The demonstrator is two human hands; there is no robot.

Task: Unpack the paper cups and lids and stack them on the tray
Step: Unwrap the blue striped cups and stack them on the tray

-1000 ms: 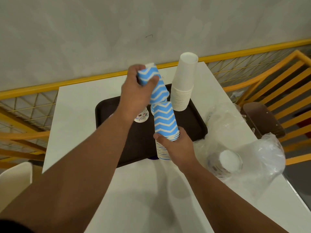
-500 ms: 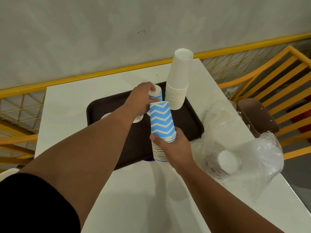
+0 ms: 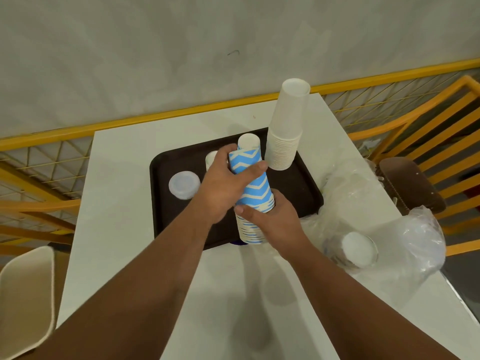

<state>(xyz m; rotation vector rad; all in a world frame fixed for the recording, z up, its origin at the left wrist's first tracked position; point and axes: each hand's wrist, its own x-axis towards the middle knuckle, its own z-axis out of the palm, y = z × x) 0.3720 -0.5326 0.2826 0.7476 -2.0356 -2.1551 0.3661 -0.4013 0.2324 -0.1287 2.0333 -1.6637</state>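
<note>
Head view: left hand (image 3: 223, 188) fingers curl round the top blue-chevron cup (image 3: 250, 175), back from its drop-off of a half-second ago. Right hand (image 3: 270, 216) grips the blue stack (image 3: 250, 229) at the tray's (image 3: 168, 203) 6 o'clock edge. White stack (image 3: 285, 131) at 1 o'clock. Separating continues.

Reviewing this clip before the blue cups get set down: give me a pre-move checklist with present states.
1. Left hand grips the top of the blue chevron cup stack: ok.
2. Right hand holds the stack lower down: ok.
3. Stack straight: not ok, upper part tilts.
4. Bare room on the tray: ok.
5. White cup stack upright, apart from the hands: ok.
6. Cups left in the plastic bag: cannot tell.
</note>
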